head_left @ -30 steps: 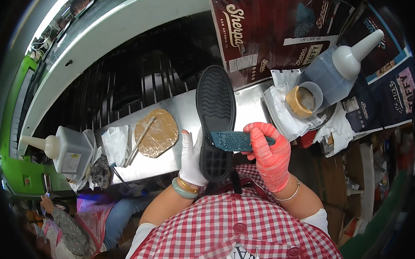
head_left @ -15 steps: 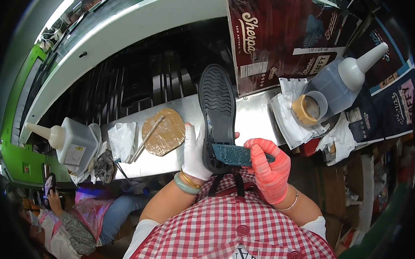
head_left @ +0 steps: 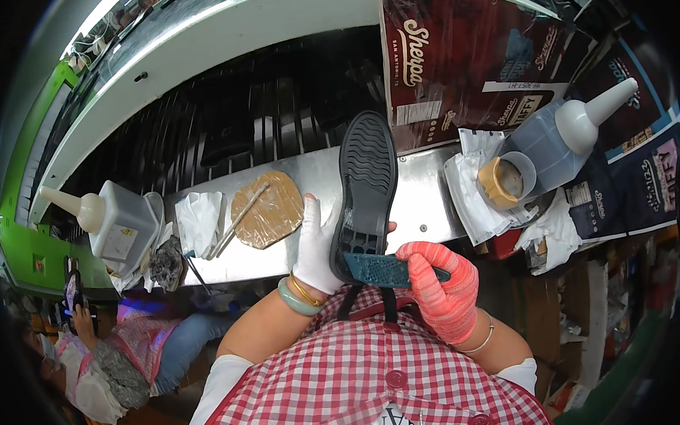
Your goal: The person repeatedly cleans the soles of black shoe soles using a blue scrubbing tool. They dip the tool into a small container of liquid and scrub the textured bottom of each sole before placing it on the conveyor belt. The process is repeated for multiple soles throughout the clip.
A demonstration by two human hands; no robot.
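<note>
— while the left hand [head_left: 317, 251] in a white glove grips the black shoe [head_left: 365, 185] sole-up over the steel bench [head_left: 429, 198], what's the right hand [head_left: 441, 287] doing?
— clamped on a dark teal block [head_left: 387, 269] pressed against the heel.

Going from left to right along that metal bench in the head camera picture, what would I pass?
Grey squeeze bottle → crumpled white cloth → tan disc with a stick on it → left hand in a white glove → black shoe sole → right hand in a red glove → small pot of glue → big grey nozzle bottle.
</note>
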